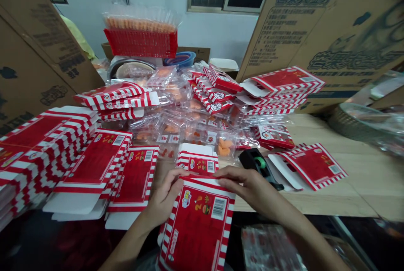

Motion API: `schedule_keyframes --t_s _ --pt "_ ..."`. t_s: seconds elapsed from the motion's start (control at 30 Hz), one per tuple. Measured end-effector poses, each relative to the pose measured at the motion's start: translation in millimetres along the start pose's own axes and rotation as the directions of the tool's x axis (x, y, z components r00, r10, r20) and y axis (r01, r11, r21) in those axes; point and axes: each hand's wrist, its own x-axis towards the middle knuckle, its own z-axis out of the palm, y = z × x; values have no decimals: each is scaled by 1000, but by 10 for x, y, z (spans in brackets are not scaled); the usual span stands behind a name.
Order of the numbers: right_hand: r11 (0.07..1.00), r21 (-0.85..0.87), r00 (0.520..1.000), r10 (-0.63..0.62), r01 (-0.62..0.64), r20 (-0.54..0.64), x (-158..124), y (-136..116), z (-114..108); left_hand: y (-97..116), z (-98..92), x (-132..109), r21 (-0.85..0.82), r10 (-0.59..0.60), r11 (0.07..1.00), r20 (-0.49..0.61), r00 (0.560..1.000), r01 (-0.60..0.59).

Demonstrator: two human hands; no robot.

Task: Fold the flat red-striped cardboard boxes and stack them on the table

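Observation:
A red box with red-and-white striped edges (pixel 195 224) is held up at the table's front edge, its barcode side facing me. My left hand (pixel 168 193) grips its upper left corner, thumb in front. At the upper right corner my right hand (pixel 241 180) pinches the top edge, fingers behind it. Just beyond my fingers lies another striped box (pixel 197 159) with a white flap, partly hidden. Clear packets of orange pieces (pixel 224 145) lie behind it. A black tape dispenser (pixel 260 166) with a green core stands right of my right hand.
Flat striped boxes are stacked at the left (pixel 34 144) and back right (pixel 284 86). One carton (pixel 318 166) lies on the right of the wooden table (pixel 356 191). A red tray (pixel 142 43) of packets stands at the back. Large cardboard sheets (pixel 328 31) flank both sides; a basket (pixel 350 126) sits far right.

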Motion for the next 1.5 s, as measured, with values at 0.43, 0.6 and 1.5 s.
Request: schedule_keyframes --t_s 0.43,0.6,1.5 --pt "990 133 995 -28 40 -94 -396 165 285 -73 61 -46 -35 -57 998 -119 991 53" --pt "983 -20 955 -183 184 -233 -476 253 549 -19 98 -62 -40 -36 999 -52 998 34" --pt "826 413 640 560 -383 -526 -937 1555 -674 205 -604 417 -185 -93 981 -185 978 58"
